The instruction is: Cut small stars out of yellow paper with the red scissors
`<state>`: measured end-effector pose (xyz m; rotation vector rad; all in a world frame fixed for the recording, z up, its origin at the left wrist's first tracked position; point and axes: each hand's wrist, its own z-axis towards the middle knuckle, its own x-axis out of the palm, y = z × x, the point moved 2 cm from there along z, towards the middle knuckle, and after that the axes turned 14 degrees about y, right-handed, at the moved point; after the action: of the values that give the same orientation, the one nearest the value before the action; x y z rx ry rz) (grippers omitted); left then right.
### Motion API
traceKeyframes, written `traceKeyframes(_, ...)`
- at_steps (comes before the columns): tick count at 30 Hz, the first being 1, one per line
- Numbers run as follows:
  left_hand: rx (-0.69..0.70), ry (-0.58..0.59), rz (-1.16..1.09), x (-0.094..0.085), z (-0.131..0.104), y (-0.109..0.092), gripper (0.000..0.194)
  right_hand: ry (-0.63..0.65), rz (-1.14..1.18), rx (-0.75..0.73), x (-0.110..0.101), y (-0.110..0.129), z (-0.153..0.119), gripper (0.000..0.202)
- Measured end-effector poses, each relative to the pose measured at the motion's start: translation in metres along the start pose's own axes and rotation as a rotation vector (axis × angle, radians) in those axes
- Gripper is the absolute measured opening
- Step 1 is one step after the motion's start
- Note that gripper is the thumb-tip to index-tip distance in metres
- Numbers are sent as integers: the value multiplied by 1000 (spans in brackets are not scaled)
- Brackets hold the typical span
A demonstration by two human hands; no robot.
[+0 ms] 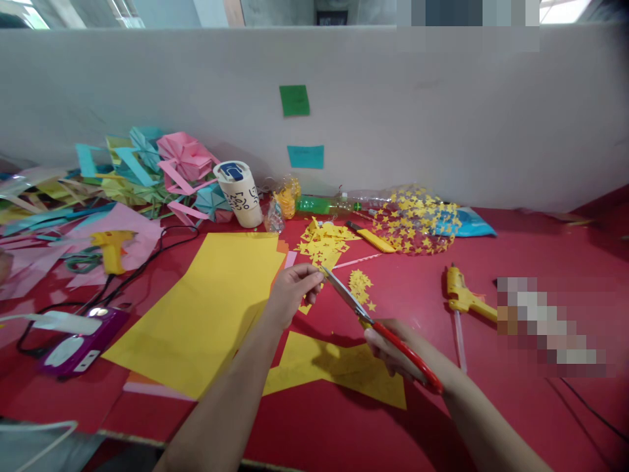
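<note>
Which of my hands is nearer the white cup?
Left. Your left hand is in front of the white cup, slightly right; your right hand, holding the red-handled scissors, is farther right and nearer you.

Left hand (297, 288): pinching | right hand (387, 349): curled, gripping | hands apart

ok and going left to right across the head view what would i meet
purple power strip, white cup, green paper square on the wall, red-handled scissors, yellow glue gun on the right
</note>
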<state>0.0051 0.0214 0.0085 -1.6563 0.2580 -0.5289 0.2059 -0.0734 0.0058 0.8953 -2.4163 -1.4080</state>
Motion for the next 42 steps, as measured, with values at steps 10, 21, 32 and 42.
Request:
traceKeyframes(10, -35, 3, 39, -1, -1, -4, 18, -16, -19, 7, -1, 0, -2, 61)
traceKeyframes(21, -34, 11, 37, -1, -1, -3, 17, -6, -43, 4, -1, 0, -1, 58)
traceKeyframes(32, 66, -18, 75, -4, 0, -3, 17, 11, -16, 1, -3, -14, 3, 54)
traceKeyframes(42, 96, -13, 34, 2, 0, 3, 18, 44, -9, -6, 3, -6, 5, 58)
